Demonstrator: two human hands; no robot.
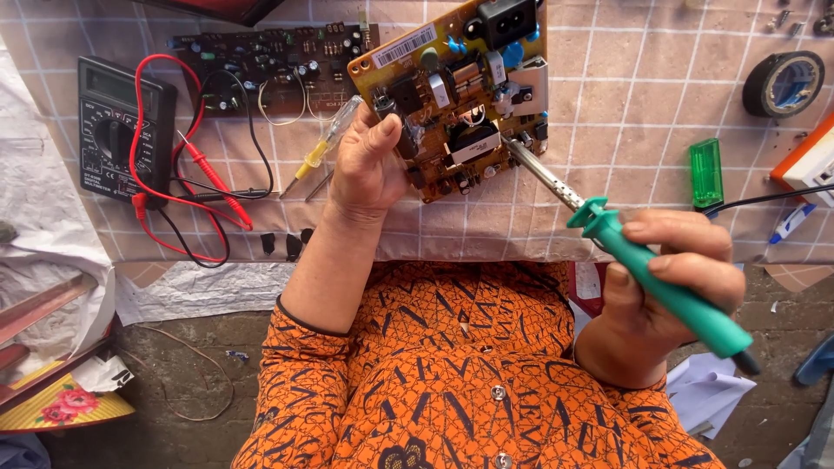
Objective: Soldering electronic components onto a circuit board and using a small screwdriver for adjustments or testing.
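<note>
Tablecloth — soldering iron tip up-left

soldering iron: glossy green plastic grip, dull metal shaft | circuit board: matt tan laminate | tablecloth: smooth checked vinyl

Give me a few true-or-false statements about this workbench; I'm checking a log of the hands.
1. The left hand holds the tan circuit board. True.
2. The right hand grips a red screwdriver. False: it grips a green-handled soldering iron.
3. The iron's metal tip reaches the board. True.
4. The multimeter lies right of the board. False: it lies to its left.
5. The tape roll sits on the board. False: it lies on the table, apart.
</note>
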